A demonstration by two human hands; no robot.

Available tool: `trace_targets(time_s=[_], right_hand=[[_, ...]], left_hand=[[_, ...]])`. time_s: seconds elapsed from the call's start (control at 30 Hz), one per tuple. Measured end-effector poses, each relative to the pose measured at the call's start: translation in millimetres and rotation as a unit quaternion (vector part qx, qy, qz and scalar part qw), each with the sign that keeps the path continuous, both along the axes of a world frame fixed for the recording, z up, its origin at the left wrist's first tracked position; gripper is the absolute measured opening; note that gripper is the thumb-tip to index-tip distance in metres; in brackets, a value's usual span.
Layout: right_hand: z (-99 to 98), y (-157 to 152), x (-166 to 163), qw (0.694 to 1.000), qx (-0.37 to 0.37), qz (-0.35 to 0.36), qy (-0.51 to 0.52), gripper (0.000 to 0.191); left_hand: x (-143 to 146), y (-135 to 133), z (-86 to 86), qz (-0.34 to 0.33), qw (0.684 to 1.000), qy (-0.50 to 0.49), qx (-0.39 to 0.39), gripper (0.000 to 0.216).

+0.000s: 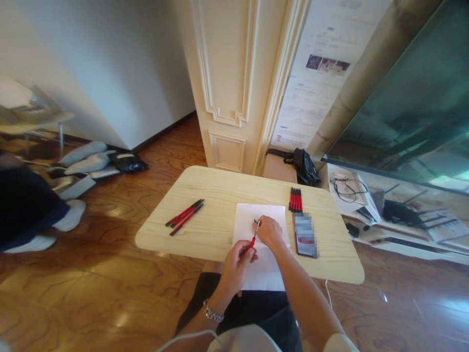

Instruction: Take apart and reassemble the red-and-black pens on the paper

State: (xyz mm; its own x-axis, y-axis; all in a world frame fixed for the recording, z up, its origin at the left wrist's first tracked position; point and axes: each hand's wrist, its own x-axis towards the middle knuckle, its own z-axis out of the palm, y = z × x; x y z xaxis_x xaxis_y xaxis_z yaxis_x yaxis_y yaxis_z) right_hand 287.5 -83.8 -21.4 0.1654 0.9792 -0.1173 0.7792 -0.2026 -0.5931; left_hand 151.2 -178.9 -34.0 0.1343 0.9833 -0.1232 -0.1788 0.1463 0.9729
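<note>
While the left hand (236, 256) and right hand (270, 231) clamped one red pen (254, 236) above the paper (244, 215), three pens (184, 216) lay left, a row of pens (295, 199) right; which group was finished was unclear.

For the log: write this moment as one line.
left hand and right hand: both on red pen | below: white paper | nearby: phone
</note>
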Motion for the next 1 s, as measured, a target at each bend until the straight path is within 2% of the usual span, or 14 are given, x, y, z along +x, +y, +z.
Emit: trace_targets(time_s=[0.07, 0.1, 0.2, 0.27, 0.33, 0.5, 0.83, 1.0], right_hand=[[1.1, 2, 4, 0.993, 0.011, -0.009, 0.114, 0.02], [3.4, 2, 8, 0.98, 0.018, -0.017, 0.197, 0.021], [17.6, -2, 20, 0.898, 0.052, -0.038, 0.436, 0.031], [31.3, -7, 25, 0.851, 0.082, -0.044, 0.517, 0.035], [44.4, -13, 28, 0.833, 0.102, -0.047, 0.542, 0.034], [57.6, -19, 27, 0.827, 0.119, -0.049, 0.547, 0.031], [54.4, -22, 25, 0.849, 0.104, -0.031, 0.516, 0.031], [46.8, -31, 19, 0.864, 0.087, 0.001, 0.496, 0.031]], left_hand=[[-2, 0, 1.5, 0.001, 1.0, 0.0, -0.001, 0.026], [-2, 1, 2.2, 0.001, 1.0, 0.0, -0.004, 0.026], [-1, 1, 3.3, -0.003, 1.0, 0.001, -0.009, 0.026], [1, 1, 2.8, -0.006, 1.0, 0.002, -0.005, 0.025], [4, 1, 2.1, -0.007, 1.0, 0.004, 0.001, 0.025], [9, -1, 3.4, -0.012, 1.0, 0.003, 0.001, 0.026], [8, -1, 4.6, -0.02, 1.0, 0.015, 0.011, 0.024], [9, 0, 7.0, -0.015, 1.0, 0.007, 0.008, 0.026]])
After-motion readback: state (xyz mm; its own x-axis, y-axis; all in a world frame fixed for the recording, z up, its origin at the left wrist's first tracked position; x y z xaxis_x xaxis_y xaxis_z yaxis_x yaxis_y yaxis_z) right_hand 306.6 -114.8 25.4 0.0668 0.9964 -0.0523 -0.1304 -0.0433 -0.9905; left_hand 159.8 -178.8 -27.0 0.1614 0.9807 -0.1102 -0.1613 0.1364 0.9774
